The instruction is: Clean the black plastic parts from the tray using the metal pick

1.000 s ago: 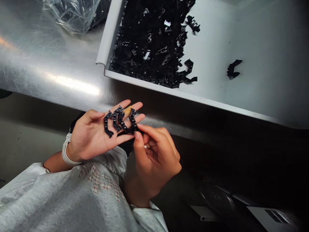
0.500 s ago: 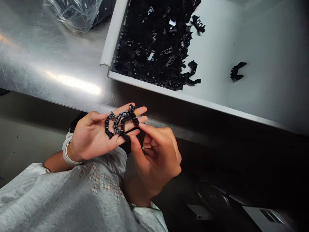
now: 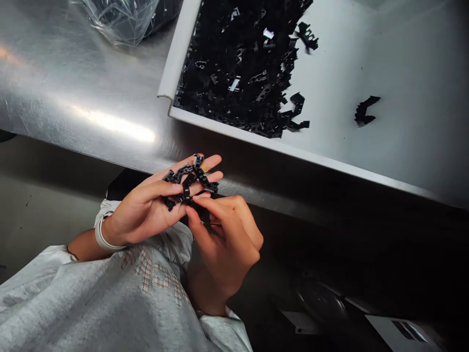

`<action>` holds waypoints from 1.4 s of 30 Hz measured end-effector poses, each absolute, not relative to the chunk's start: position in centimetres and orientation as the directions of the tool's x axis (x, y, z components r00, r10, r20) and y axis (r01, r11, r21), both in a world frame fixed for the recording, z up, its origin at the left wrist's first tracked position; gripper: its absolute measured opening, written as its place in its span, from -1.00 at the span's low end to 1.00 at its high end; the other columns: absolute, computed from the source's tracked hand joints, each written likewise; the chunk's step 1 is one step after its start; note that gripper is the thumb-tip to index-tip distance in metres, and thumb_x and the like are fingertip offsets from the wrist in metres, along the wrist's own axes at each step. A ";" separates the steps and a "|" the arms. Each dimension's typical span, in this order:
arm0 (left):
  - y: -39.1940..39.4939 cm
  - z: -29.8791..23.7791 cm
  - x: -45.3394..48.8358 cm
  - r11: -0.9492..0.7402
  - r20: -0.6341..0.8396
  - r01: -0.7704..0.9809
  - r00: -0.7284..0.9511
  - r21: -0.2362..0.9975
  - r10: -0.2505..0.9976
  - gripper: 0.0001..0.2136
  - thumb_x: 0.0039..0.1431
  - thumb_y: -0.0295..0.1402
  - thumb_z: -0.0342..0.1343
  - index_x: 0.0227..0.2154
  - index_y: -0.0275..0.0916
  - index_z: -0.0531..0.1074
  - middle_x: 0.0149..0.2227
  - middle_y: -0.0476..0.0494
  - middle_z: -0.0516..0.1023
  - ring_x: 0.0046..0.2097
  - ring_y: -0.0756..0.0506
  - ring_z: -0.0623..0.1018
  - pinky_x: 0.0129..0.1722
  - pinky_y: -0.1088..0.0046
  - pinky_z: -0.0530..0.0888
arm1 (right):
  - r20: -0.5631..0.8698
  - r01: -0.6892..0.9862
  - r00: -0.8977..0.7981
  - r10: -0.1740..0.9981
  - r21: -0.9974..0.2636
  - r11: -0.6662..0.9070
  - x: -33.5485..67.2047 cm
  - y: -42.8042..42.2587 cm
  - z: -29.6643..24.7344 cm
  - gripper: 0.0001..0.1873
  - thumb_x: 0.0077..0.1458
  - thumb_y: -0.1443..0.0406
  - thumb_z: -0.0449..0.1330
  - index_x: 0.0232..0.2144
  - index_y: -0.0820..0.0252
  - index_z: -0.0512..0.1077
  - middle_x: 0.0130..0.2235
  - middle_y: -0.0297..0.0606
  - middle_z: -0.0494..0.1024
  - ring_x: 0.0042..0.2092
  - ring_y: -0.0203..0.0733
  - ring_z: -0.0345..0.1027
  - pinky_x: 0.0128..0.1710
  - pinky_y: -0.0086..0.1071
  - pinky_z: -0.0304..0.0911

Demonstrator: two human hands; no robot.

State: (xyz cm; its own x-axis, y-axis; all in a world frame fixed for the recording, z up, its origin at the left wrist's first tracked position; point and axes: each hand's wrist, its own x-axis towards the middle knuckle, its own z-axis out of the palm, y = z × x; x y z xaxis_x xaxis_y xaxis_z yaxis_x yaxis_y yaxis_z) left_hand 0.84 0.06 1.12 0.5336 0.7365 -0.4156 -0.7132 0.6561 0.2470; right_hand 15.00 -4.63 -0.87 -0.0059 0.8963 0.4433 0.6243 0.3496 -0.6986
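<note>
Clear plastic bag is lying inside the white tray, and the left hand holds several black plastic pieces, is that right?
Not quite: the clear plastic bag lies on the metal table, outside the white tray, as the head view shows. The left hand does hold several black plastic pieces.

Left hand (image 3: 141,212) now with its thumb (image 3: 157,189) over the black pieces (image 3: 199,172), previously beside them

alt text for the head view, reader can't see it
A person's left hand holds small black parts across its fingers, the right hand at their edge, thumb and forefinger close together. Beyond, a pile of similar parts lies in a white tray on a metal table, a plastic bag at upper left.
</note>
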 end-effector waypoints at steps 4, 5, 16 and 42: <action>-0.2 0.8 0.8 0.636 -0.385 -0.725 0.525 0.264 0.759 -0.51 0.22 -0.61 -0.01 0.22 -0.32 0.35 0.40 -0.20 0.27 0.39 -0.28 0.31 0.47 0.03 0.06 | 0.468 0.642 0.004 0.884 -0.679 0.356 14.7 -4.7 -1.1 -0.83 0.16 0.43 0.32 -0.18 0.16 0.52 -0.36 -0.35 0.54 -0.38 -0.31 0.40 -0.49 -0.44 0.28; -0.3 0.8 0.8 0.631 -0.380 -0.728 0.522 0.268 0.764 -0.51 0.21 -0.61 -0.01 0.21 -0.32 0.37 0.40 -0.20 0.28 0.39 -0.28 0.31 0.47 0.03 0.06 | 0.470 0.647 0.001 0.882 -0.673 0.358 14.6 -4.7 -1.1 -0.84 0.17 0.43 0.32 -0.18 0.17 0.52 -0.36 -0.35 0.54 -0.38 -0.32 0.40 -0.48 -0.44 0.28; -0.7 1.0 0.6 0.620 -0.392 -0.744 0.509 0.247 0.766 -0.59 0.15 -0.62 0.02 0.05 -0.27 0.49 0.28 -0.15 0.47 0.35 -0.26 0.37 0.47 0.03 0.06 | 0.470 0.655 -0.019 0.882 -0.661 0.366 14.8 -4.7 -0.6 -0.86 0.17 0.44 0.30 -0.21 0.18 0.50 -0.36 -0.33 0.56 -0.38 -0.33 0.38 -0.48 -0.46 0.27; -0.1 1.4 1.2 0.627 -0.470 -0.763 0.501 0.156 0.727 -0.44 0.26 -0.34 -0.04 0.32 -0.31 0.24 0.35 -0.23 0.37 0.40 -0.30 0.30 0.45 0.07 0.07 | 0.493 0.730 -0.028 0.869 -0.584 0.355 13.5 -4.2 -1.0 -0.82 0.26 0.38 0.23 -0.12 0.04 0.54 -0.44 -0.41 0.37 -0.40 -0.35 0.36 -0.49 -0.49 0.32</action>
State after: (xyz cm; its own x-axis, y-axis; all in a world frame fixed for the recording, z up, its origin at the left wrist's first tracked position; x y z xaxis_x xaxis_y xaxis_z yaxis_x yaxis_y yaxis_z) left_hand 1.25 -0.13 1.39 0.5013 0.7267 -0.4697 -0.7631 0.6272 0.1559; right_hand 13.51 -4.19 -1.01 -0.0280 0.8693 0.4935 0.7297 0.3552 -0.5843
